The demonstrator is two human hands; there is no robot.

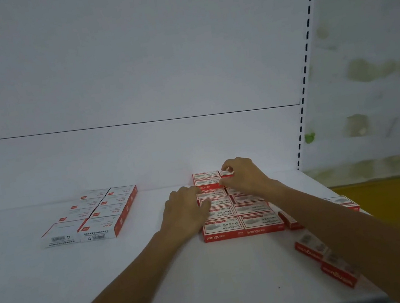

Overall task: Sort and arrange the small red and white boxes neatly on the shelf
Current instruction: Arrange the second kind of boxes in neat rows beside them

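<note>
Box (226, 172) at 12 o'clock of red block (241, 224): light, stiff card, we judge; best taken by its short edges. Our R hand (245, 176) pinches it w/ fingertips, L hand (185, 209) rests loose-fingered at 9 o'clock.

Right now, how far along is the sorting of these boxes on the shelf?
Done: white boxes sit in a tidy two-column block at left; the red boxes form a second block. In hand: the right hand pinches the far box of that block's right column, the left hand rests on its left column. Left: loose boxes lie scattered by the right edge of the shelf.
</note>
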